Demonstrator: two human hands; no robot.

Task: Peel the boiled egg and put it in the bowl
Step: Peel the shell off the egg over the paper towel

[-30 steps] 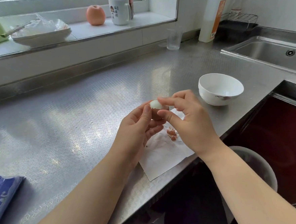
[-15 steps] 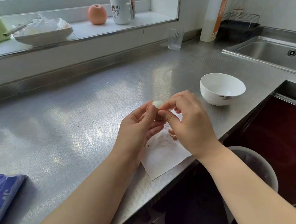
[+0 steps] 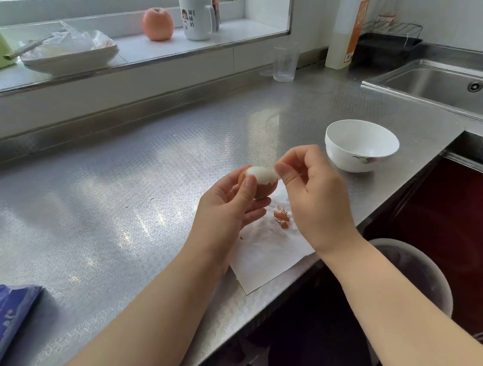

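Observation:
My left hand point(image 3: 227, 203) grips a boiled egg point(image 3: 261, 183) above the steel counter; the egg's top is bare white and its lower half still wears brown shell. My right hand point(image 3: 309, 195) sits just right of the egg with thumb and forefinger pinched together, apparently on a small bit of shell too small to make out. Brown shell pieces point(image 3: 282, 218) lie on a white paper napkin point(image 3: 265, 258) under the hands. The white bowl point(image 3: 362, 145) stands empty to the right, a short way past my right hand.
The sink point(image 3: 445, 88) is at the far right, with a glass point(image 3: 285, 64) and a white bottle point(image 3: 346, 24) behind. A bin point(image 3: 418, 273) stands below the counter edge. A blue packet point(image 3: 6, 316) lies at the near left. On the sill stand an apple, a mug and a plate.
My right hand has pulled away from the egg to the right with fingers pinched. More white of the egg shows at the top than before.

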